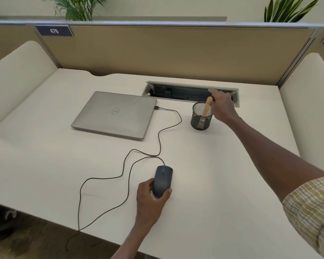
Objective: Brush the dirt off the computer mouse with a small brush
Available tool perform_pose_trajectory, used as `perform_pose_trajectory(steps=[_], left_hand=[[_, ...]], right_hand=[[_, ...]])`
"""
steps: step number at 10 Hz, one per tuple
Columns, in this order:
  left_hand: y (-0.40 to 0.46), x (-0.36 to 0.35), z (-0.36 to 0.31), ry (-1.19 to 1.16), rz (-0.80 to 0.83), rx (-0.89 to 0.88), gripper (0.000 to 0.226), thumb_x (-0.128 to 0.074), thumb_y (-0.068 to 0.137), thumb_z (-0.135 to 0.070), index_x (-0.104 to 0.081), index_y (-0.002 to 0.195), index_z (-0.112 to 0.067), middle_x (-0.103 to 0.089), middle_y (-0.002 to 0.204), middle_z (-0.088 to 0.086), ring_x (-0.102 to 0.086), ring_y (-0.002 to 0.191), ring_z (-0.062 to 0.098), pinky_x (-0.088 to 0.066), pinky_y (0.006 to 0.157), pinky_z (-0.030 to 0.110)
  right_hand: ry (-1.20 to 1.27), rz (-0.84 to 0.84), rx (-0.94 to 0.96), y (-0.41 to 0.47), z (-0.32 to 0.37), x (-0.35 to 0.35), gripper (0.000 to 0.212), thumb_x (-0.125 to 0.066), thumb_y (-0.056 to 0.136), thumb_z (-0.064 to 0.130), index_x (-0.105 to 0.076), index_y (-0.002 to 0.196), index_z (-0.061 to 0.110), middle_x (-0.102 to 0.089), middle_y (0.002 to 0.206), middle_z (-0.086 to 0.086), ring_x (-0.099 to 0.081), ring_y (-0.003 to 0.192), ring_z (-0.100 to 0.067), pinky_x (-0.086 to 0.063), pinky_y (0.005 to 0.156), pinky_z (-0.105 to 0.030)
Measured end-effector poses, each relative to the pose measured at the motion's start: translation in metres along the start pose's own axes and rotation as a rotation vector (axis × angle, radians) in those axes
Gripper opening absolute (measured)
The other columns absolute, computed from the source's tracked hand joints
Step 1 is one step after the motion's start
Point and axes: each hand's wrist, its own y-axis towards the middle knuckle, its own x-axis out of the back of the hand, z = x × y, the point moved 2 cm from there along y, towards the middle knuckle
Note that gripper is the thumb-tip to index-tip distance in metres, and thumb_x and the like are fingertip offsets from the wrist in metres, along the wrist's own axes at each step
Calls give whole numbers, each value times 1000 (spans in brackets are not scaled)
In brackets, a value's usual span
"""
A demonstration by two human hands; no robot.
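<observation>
Head view: left hand [151,200] grips mouse [162,181]; right hand [223,107] seemingly pinches the half-hidden brush [207,107].

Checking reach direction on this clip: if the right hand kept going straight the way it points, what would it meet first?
Probably the open grey cable tray recessed in the desk: the right hand points away past the black mesh pen cup, its fingers at the wooden brush handle. Depth is unclear.

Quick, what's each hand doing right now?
Left hand: closed around the mouse.
Right hand: at the brush handle in the mesh cup; grip unclear.
</observation>
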Motion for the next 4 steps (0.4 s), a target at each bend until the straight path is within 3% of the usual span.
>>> perform_pose_trajectory(steps=[2,3,4], left_hand=[[3,3,0,-38,27,61,66,-79,78,-50,-54,131,-21,-54,119,-11,-56,106,4,-42,79,14],[5,8,-3,-62,-52,-7,58,-74,85,-47,-55,131,-18,-57,122,-7,-57,103,2,-43,78,13],[7,19,-14,-36,-92,-234,37,-60,97,-42,-59,125,-18,-60,119,-9,-57,107,2,-50,91,27]], right_hand=[[128,-15,-10,-17,5,14,47,-48,96,0,-52,142,9,-63,132,-21,-50,126,-42,-44,105,-47],[153,-90,6,-47,11,18,44,-47,96,0,-53,140,4,-65,128,-23,-54,123,-42,-47,101,-46],[126,-201,-8,-89,19,12,40,-48,99,6,-54,139,4,-64,128,-22,-53,120,-42,-46,98,-46]])
